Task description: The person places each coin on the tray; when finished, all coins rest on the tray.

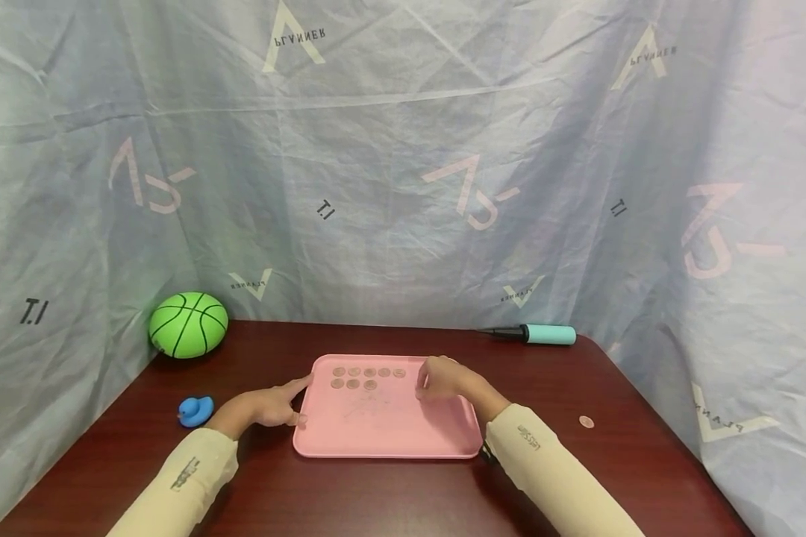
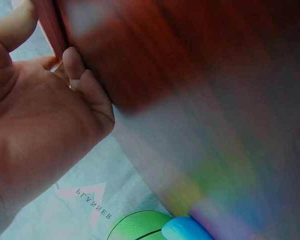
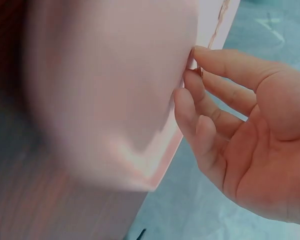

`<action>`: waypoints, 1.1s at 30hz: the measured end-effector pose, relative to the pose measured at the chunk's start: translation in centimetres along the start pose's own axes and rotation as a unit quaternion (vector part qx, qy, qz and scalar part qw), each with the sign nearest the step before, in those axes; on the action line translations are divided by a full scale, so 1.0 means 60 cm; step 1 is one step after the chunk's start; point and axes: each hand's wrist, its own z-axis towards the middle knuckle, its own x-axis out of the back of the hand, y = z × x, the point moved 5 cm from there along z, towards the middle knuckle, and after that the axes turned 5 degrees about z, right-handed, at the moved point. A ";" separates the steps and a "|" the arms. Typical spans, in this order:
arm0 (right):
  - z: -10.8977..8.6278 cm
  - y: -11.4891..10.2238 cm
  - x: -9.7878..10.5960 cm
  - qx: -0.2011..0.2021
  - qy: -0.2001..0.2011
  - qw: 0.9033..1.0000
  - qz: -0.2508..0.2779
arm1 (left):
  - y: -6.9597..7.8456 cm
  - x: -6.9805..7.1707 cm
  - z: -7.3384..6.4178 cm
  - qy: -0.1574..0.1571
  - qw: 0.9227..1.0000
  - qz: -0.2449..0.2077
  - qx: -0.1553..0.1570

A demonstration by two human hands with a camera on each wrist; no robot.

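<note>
A pink tray point(image 1: 389, 436) lies on the table, with several round coins point(image 1: 369, 372) in two rows near its far left corner. At the tray's left side my left hand point(image 1: 269, 406) holds the rim, thumb over the edge and the other fingers against its outer side. My right hand point(image 1: 443, 379) is over the tray's right half, fingertips low to its surface. In the right wrist view, thumb and fingers pinch a coin point(image 3: 200, 71), seen nearly edge-on and mostly hidden. Another coin point(image 1: 586, 422) rests on the table, right of the tray.
A blue rubber duck point(image 1: 196, 411) sits left of my left forearm. Behind it stands a green basketball point(image 1: 189, 325) at the far left corner. A teal hand pump point(image 1: 549, 334) lies at the back right. Printed grey cloth point(image 1: 389, 246) hangs behind the dark red table point(image 1: 349, 496).
</note>
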 end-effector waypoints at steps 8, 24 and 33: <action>0.017 -0.032 -0.006 -0.006 -0.022 1.000 -0.013 | -0.001 0.001 -0.002 -0.003 1.000 0.008 -0.001; 0.061 -0.076 -0.018 -0.063 -0.039 0.996 -0.041 | -0.005 -0.006 0.004 0.004 1.000 -0.004 -0.004; 0.074 -0.081 -0.022 -0.093 -0.026 0.995 -0.001 | -0.015 -0.006 0.011 0.002 1.000 -0.002 0.001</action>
